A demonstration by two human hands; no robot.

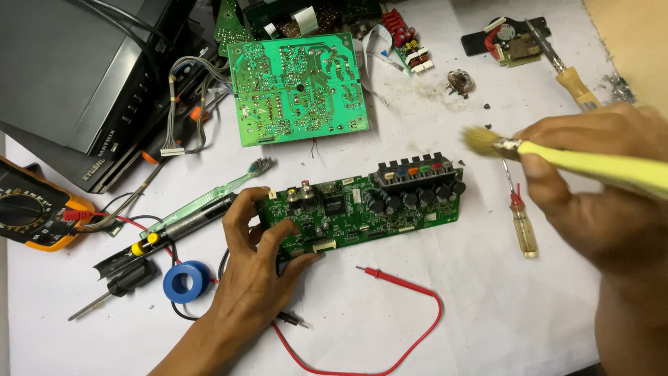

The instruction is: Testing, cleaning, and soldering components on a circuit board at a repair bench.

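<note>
The left hand (254,268) pinches the board (362,205) at centre frame. The right hand (598,188), cropped at the right edge, grips a brush (529,150), its handle cut off.

surface: white-covered table (487,313) | corner: tan patch (626,42) | light: even

Right hand (598,188) and yellow brush handle (605,167): blurred, cut off at the right picture edge. Left hand (254,271): palm hides the near-left corner of the dark green circuit board (362,205). Multimeter (31,212): cropped at the left edge. Board components: too small to identify.
</note>
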